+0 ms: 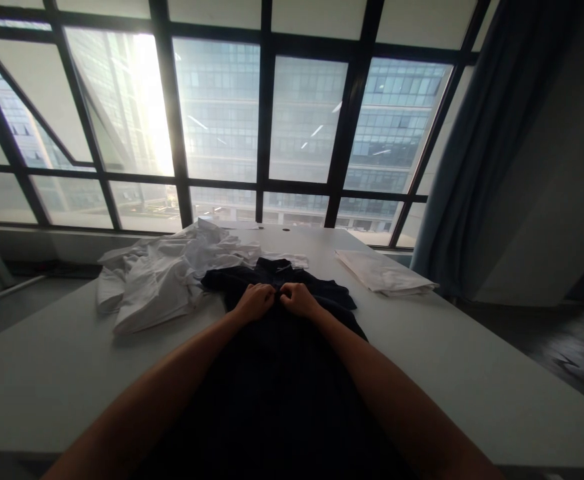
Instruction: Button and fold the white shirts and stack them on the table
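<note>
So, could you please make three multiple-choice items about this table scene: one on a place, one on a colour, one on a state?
1. Where does the crumpled white pile lie, seen from the dark shirt?
A. to its left
B. to its right
C. under it

2. What colour is the garment under both hands?
A. red
B. dark, near black
C. yellow

3. How is the white garment at the table's right side?
A. hanging
B. crumpled
C. folded flat

Answers:
1. A: the crumpled white pile lies left of the dark shirt on the table.
2. B: the left hand and right hand are closed on dark cloth near the collar.
3. C: the folded white garment lies flat and neat.
</note>
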`<state>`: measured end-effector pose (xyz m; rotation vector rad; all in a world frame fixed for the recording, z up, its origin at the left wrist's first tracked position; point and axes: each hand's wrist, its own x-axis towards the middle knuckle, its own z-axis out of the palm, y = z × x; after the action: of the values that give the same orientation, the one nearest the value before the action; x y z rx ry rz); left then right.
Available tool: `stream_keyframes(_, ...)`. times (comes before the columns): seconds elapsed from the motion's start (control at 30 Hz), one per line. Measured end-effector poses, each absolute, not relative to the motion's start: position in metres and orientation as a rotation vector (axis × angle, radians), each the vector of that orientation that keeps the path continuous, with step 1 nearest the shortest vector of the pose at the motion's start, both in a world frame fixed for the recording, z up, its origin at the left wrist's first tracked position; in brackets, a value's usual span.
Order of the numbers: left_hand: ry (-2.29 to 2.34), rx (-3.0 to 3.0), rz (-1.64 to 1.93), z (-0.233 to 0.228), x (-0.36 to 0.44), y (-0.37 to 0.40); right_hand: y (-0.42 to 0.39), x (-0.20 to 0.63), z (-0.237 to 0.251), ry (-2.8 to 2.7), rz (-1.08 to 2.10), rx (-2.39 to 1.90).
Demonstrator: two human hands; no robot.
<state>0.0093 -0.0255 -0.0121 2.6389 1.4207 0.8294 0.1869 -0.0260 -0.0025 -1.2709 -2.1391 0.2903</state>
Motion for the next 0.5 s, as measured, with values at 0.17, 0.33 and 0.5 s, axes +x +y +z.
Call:
stream_keyframes(0.17,1.484,2.611,0.861,-0.009,0.011,-0.03,-0.029,0.185,0.002,-2.077,0.344,-1.362)
stream_keyframes(0.33,1.526,2.525,0.888,-0.01,0.012,-0.03,-0.029,0.183,0.003,-2.026,0.379,-1.421)
stream_keyframes(0.5,1.509,2.264,0.913,-0.019,0.013,-0.016,-0.031,0.183,-0.001,-1.911,0.56,-1.394)
